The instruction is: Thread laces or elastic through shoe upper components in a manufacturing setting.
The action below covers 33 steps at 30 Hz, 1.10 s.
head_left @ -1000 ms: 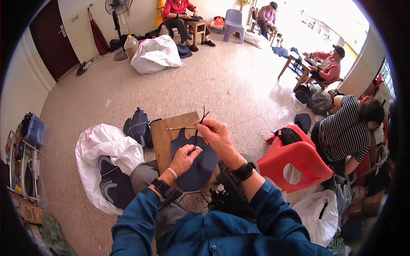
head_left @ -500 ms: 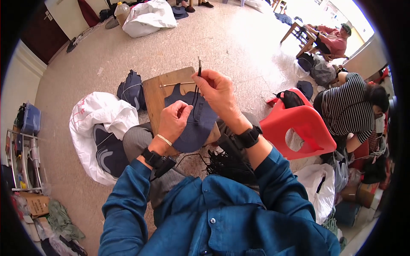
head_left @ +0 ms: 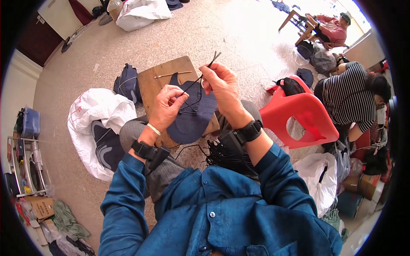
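A black cord (head_left: 196, 81) runs between my two hands. My left hand (head_left: 165, 106) pinches it between thumb and fingers. My right hand (head_left: 223, 87), a bit farther off, is closed on the cord near its ends, which stick up crossed above the fingers. Below the hands, a dark blue fabric shoe upper (head_left: 190, 126) rests on a wooden board (head_left: 150, 87) by my knees; part of the cord loops over it. A thin tool with a metal shaft (head_left: 173, 74) lies across the board's far part, touched by neither hand.
A bunch of black cords (head_left: 224, 158) lies on my lap. At the left are a white sack (head_left: 81, 119) holding dark pieces and a tied dark bundle (head_left: 127, 85). A red plastic chair (head_left: 299, 113) stands right, beside a person in a striped top (head_left: 346, 94). Another person sits farther off.
My hands have shifted slightly left; the cord, held fairly straight before, now crosses itself with its ends spread above my right fingers. The tool shows farther right and up.
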Available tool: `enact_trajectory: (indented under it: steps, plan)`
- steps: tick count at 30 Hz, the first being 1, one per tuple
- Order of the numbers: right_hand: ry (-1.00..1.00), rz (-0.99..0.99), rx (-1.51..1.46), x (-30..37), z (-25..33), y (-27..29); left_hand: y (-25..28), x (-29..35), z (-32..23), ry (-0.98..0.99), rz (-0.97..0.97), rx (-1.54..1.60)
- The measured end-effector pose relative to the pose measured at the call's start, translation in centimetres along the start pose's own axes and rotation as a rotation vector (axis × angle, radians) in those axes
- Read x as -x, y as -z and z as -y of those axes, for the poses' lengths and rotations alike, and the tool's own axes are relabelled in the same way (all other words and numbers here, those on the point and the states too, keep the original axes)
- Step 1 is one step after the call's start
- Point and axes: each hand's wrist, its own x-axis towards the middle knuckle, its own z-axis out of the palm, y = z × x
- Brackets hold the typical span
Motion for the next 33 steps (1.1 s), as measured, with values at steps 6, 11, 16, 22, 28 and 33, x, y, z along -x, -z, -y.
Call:
enact_trajectory:
  steps: [6, 11, 16, 22, 28, 33]
  plan:
    - [0.006, -0.042, 0.055, 0.4, 0.0, 0.4, 0.8, 0.3, 0.2, 0.124, 0.035, 0.051]
    - [0.055, -0.160, 0.282, 0.2, -2.1, 3.0, 2.5, 0.2, 0.1, 0.370, -0.065, 0.378]
    - [-0.219, -0.311, -0.318, 0.7, -4.1, 5.5, 4.4, 1.4, 2.8, 0.477, 0.063, 0.354]
    - [-0.332, -0.293, -0.600, 0.7, -5.1, 4.9, 0.9, 0.6, 0.9, 0.085, 0.161, -0.183]
    - [-0.351, -0.280, -0.603, -0.5, -4.0, 2.4, -1.3, 0.8, 1.9, -0.331, 0.324, -0.509]
    - [-0.264, -0.221, -0.139, 0.6, -4.0, 4.9, 1.5, 2.3, 4.2, -0.316, 0.280, -0.799]
